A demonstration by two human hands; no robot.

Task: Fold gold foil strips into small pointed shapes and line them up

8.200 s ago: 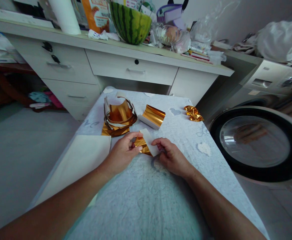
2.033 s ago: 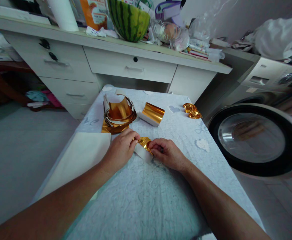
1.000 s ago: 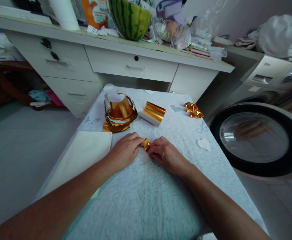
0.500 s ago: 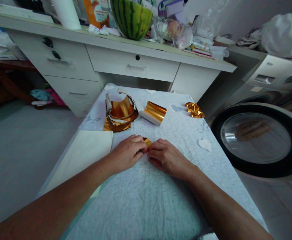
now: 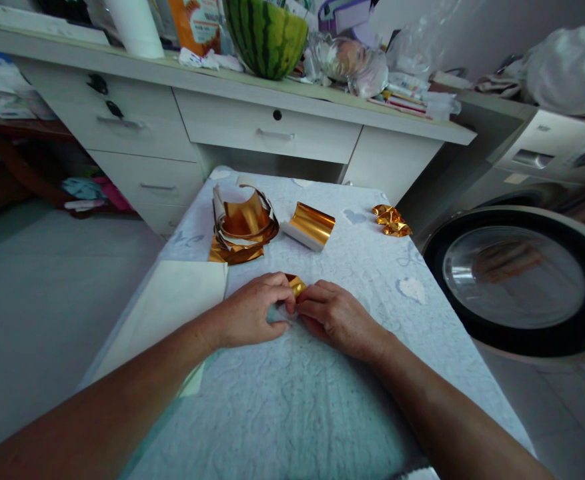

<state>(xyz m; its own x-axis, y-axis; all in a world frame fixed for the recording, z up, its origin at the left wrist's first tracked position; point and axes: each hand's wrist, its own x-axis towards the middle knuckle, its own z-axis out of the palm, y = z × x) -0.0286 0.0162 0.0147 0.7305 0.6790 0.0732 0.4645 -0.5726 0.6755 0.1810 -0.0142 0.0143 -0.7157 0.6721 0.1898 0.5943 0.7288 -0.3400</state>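
The left hand (image 5: 255, 310), thumb spread open, rests its fingers on the foil (image 5: 297, 286) on the desk (image 5: 282, 400), while the right hand (image 5: 339, 317) seems to pinch its edge; light, even pressure should limit slips and stray creases.

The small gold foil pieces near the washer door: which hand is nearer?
Right. The right hand lies left of the foil pieces and closer to the camera; the left hand is farther left still.
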